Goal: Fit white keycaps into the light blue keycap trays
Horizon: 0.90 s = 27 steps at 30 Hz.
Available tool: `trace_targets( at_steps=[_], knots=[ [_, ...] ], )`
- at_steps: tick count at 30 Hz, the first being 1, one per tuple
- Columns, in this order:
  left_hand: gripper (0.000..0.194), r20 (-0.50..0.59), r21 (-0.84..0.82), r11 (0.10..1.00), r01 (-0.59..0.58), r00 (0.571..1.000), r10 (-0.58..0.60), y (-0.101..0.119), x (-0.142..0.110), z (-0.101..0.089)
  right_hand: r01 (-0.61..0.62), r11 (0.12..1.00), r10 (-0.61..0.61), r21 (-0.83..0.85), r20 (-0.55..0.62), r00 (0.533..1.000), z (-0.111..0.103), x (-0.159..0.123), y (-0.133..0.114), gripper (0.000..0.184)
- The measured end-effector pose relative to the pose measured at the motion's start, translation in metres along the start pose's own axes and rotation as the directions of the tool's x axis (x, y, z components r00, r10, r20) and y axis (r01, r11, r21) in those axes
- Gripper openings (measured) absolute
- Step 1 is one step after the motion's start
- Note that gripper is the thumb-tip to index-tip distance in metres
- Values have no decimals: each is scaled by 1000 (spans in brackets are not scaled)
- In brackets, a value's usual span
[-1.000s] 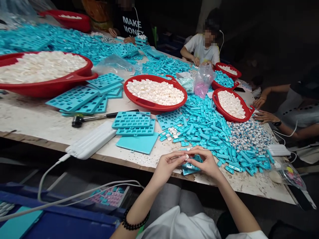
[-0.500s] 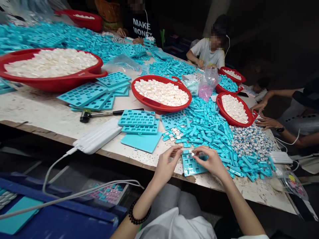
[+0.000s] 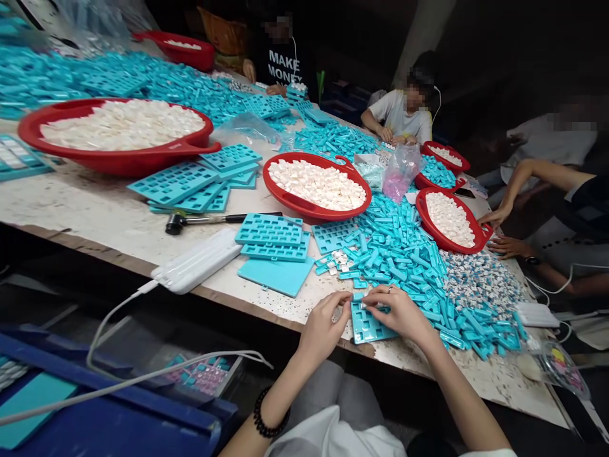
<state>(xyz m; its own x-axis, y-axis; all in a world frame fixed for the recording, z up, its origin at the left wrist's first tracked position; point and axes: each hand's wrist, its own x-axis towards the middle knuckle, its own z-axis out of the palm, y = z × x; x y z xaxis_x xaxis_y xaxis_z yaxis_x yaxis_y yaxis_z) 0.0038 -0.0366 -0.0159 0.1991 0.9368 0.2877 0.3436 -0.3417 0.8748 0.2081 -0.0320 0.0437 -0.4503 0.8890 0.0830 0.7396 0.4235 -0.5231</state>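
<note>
A teal plate with square holes (image 3: 373, 331) lies at the table's front edge, between my hands and partly under the right one. My left hand (image 3: 323, 327) is closed, thumb and fingertips together at the plate's upper left corner; what they hold is hidden. Against those fingertips sits a small teal piece (image 3: 358, 296). With thumb and forefinger, my right hand (image 3: 398, 312) pinches a tiny white piece (image 3: 363, 306) over the plate's top row. Just beyond my hands are loose teal bars (image 3: 394, 254) and a few white caps (image 3: 340, 260).
Red basins of white caps stand at the left (image 3: 118, 165), middle (image 3: 314, 206) and right (image 3: 450, 238). Stacked teal plates (image 3: 273, 238), a hammer (image 3: 204, 219) and a white power bank (image 3: 195, 261) lie left of my hands. Co-workers (image 3: 399, 114) sit around the table.
My right hand has come lower and closer to the plate with the white piece. Left fingertips stay by the plate's corner. The whole view has shifted slightly.
</note>
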Motion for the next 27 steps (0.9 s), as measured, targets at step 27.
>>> trace_targets(
  at_steps=[27],
  knots=[
    [51, 224, 372, 735, -567, 823, 522, -8, -7, 12, -140, 942, 180, 304, -108, 978, 12, -8, 2, 36]
  ],
)
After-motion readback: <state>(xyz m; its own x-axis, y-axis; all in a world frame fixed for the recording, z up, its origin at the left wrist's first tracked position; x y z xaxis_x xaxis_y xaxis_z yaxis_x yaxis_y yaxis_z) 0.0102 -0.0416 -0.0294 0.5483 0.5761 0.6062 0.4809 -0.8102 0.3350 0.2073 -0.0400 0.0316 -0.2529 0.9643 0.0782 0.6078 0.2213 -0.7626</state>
